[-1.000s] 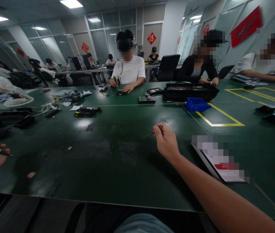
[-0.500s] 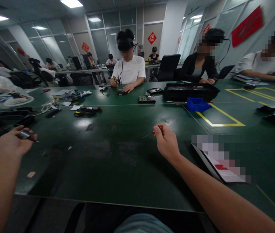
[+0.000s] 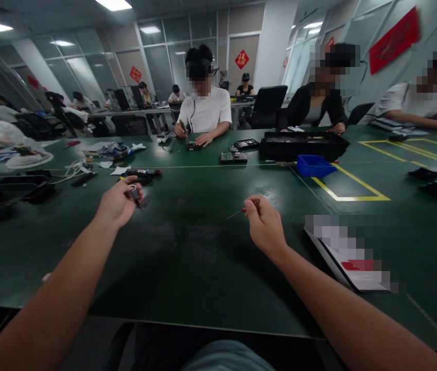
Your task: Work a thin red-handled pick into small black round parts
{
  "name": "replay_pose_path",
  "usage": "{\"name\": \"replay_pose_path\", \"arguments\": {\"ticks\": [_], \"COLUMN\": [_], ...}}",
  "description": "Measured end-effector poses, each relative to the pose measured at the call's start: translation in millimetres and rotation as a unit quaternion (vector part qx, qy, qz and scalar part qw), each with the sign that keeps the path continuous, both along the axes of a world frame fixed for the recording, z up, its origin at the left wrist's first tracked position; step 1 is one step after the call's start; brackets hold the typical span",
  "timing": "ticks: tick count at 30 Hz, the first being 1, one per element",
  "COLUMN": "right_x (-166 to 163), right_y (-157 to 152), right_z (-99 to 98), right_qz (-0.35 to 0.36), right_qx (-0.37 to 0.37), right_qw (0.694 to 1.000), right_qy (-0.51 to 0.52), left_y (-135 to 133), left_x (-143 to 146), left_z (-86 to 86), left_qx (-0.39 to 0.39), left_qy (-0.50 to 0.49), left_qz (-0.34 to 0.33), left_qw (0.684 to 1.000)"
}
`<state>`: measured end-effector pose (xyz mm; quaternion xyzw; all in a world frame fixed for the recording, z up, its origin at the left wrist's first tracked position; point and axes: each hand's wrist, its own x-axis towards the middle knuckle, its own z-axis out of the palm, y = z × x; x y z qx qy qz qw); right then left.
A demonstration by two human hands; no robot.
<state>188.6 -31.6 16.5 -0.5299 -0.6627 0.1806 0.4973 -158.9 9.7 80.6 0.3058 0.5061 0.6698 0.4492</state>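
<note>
My left hand [image 3: 120,201] is raised over the left-middle of the green table, fingers curled round a short dark tool [image 3: 135,195] with a grey metal part and a pointed tip, much like a screwdriver. The fingers hide part of its body. In my right hand [image 3: 262,221] is a screwdriver [image 3: 256,203] with a reddish-brown handle, its thin shaft pointing left and slightly down. The two tools are apart, with table surface between them. Just behind my left hand lies a coiled black cable [image 3: 141,178].
A booklet-like item [image 3: 334,257], partly pixelated, lies right of my right forearm. Farther back are a blue bin [image 3: 314,166], a long black tray [image 3: 303,147] and a hard drive [image 3: 233,157]. Across the table, a person [image 3: 205,108] works with a screwdriver on a small device.
My left hand has moved right and away from me, from the table's left side towards the middle, carrying the dark tool. My right hand and its screwdriver have stayed put.
</note>
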Motion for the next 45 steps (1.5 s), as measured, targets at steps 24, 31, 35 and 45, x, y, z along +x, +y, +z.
{"name": "replay_pose_path", "arguments": {"ticks": [24,31,35,45], "right_x": [-4,-3,-1,-3], "right_y": [-1,0,4,5], "right_z": [3.3,2.4,-3.1,-6.9], "right_qz": [0.021,0.001,0.012,0.036], "right_qx": [-0.03,-0.041,-0.019,-0.037], "right_qw": [0.999,0.998,0.988,0.984], "right_qy": [-0.031,0.044,0.154,0.168], "left_y": [-14,-10,-9,-9], "left_x": [146,138,137,136], "left_z": [-89.7,-84.1,-84.2,-84.6], "left_qx": [0.095,0.137,0.116,0.149], "left_qy": [0.477,0.508,0.517,0.535], "left_qz": [-0.314,-0.296,-0.266,-0.273], "left_qw": [0.816,0.797,0.805,0.785]}}
